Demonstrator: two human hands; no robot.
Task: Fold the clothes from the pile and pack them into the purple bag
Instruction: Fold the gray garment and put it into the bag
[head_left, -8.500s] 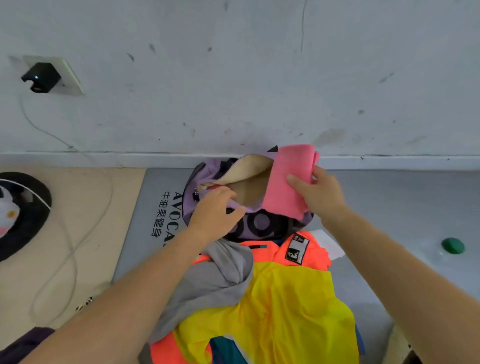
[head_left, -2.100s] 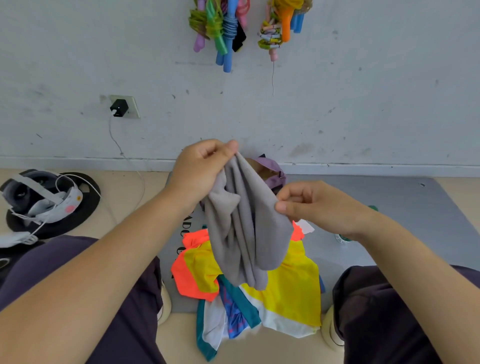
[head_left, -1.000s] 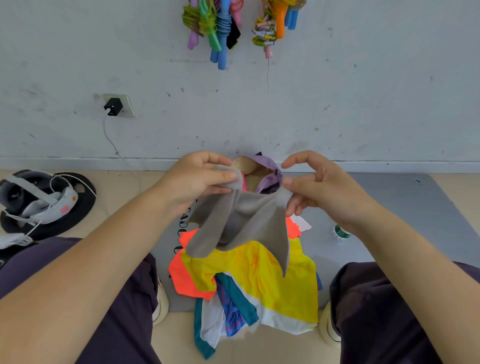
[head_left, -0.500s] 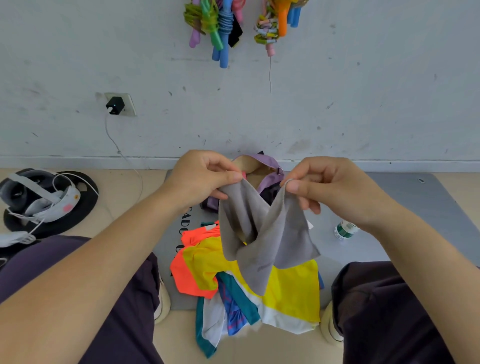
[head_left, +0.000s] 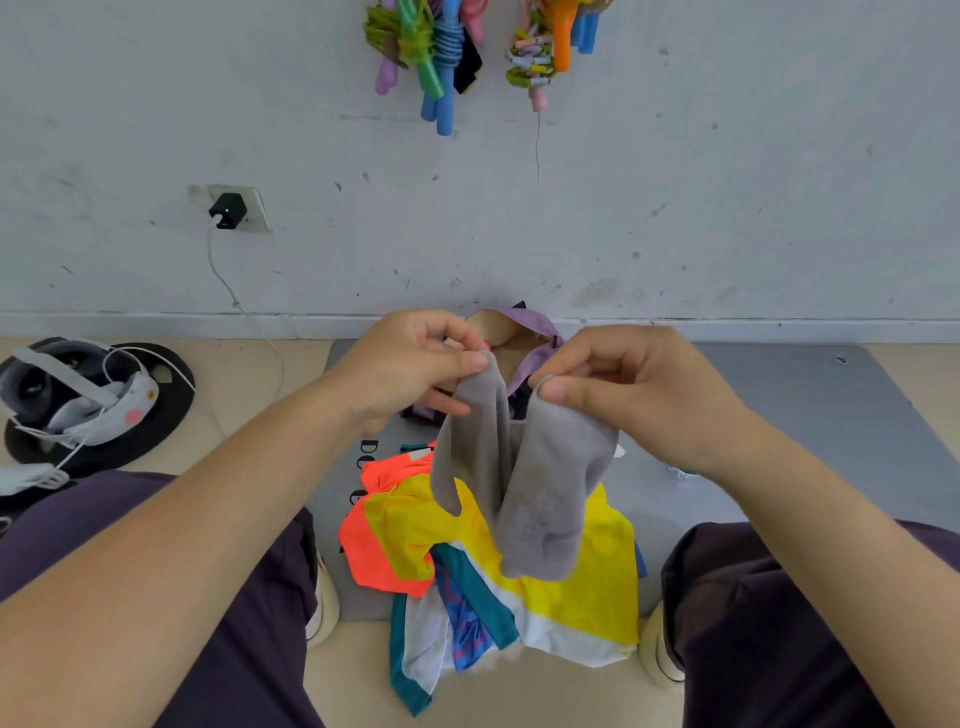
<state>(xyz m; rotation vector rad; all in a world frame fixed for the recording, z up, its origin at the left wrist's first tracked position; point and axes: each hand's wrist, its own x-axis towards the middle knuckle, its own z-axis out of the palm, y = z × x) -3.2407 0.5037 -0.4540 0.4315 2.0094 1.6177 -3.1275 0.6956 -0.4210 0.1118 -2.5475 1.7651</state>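
Two hands now work the grey garment (head_left: 524, 483): your left hand (head_left: 410, 369) and right hand (head_left: 634, 389) each pinch a top corner, closer together than a second ago, starting its fold above the pile (head_left: 519, 566), purple bag (head_left: 524, 332) behind.

Purple bag (head_left: 524, 325) mostly hidden behind both hands and the grey garment (head_left: 540, 493); only its open top shows. Mat lettering (head_left: 370, 448) partly covered by the clothes pile (head_left: 519, 561), unreadable. Bottle (head_left: 680, 472) nearly all behind right wrist.
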